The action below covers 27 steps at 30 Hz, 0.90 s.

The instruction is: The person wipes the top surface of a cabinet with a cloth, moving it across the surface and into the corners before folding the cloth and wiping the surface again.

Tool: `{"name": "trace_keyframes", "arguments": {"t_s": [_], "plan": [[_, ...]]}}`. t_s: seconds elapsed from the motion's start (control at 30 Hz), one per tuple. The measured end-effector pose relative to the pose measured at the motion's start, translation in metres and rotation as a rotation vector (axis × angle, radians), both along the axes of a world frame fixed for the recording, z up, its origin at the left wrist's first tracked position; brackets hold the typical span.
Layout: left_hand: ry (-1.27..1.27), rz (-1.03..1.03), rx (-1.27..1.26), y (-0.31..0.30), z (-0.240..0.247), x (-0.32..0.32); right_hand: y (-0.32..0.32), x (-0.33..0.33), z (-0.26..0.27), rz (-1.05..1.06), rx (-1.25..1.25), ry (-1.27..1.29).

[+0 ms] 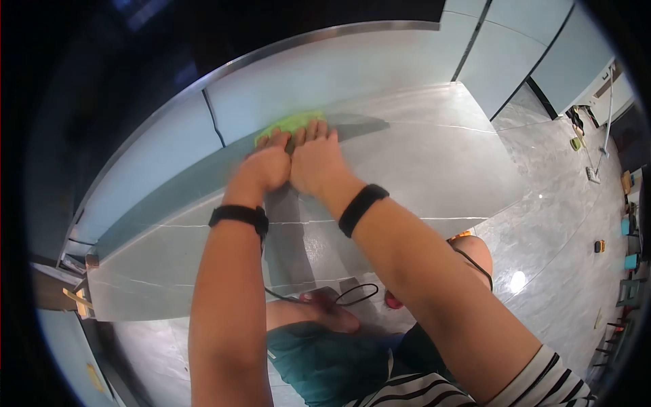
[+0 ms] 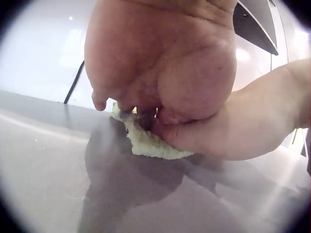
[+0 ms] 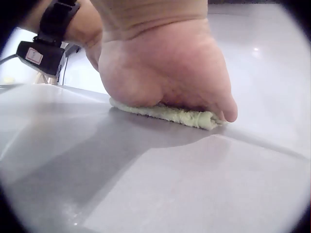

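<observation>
A folded light-green cloth lies on a grey marbled slab, close to the white panel behind it. My left hand presses on its left part with the fingers stretched forward. Right beside it, my right hand bears down on the other part, fingers also reaching forward. In the left wrist view the edge of the cloth shows under the hand, and the fingertips are partly hidden. Seen from the right wrist, the cloth is a thick layer between palm and slab.
The white panel runs along the slab's back under a dark, metal-edged counter. A black cable loops near my legs. Off to the right, on the tiled floor, are a yellow-and-black item and a mop-like tool.
</observation>
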<state>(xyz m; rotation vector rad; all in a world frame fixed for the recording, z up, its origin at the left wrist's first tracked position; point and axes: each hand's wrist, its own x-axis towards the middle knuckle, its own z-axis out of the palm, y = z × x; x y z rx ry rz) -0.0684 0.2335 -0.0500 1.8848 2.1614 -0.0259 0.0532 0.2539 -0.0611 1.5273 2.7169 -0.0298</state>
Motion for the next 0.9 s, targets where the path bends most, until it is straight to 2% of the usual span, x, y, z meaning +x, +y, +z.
{"name": "trace_keyframes", "arguments": {"t_s": [0.1,0.2,0.57,0.67,0.87,0.9], "plan": [[0.012,0.034,-0.027,-0.031,0.017,0.025,-0.023,0.017,0.004,0.005,-0.007,0.045],[-0.099,0.014,0.013,-0.068,0.013,0.035,-0.061,0.035,0.001,0.02,0.021,0.055],[-0.091,-0.001,0.04,-0.202,0.008,0.097,-0.184,0.107,-0.002,0.112,0.002,0.103],[-0.077,0.002,0.069,-0.221,0.009,0.107,-0.198,0.122,0.0,0.173,0.014,0.074],[-0.039,0.045,0.06,-0.222,0.008,0.114,-0.182,0.146,0.033,0.282,-0.253,0.078],[-0.027,0.059,0.068,-0.221,0.006,0.116,-0.179,0.149,0.034,0.319,-0.212,0.088]]}}
